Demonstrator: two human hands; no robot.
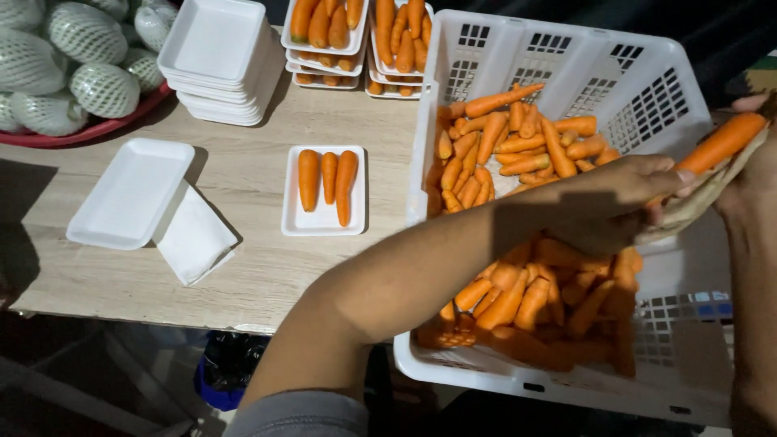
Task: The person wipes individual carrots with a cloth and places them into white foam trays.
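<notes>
Fingers of the left hand (615, 198) curl around the near end of a carrot (719, 143) above the white crate (566, 57) of carrots; the right hand (749, 174), at the frame's right edge, presses a cloth (700, 202) against that carrot, its grip unclear. Leftward, a tray of three carrots (324, 191) lies just beside the crate wall, with bare wooden table (243, 267) between it and an empty foam tray (129, 193).

crate (566, 57): white perforated plastic | trays (214, 40): matt foam | table (243, 267): pale wood-grain
</notes>
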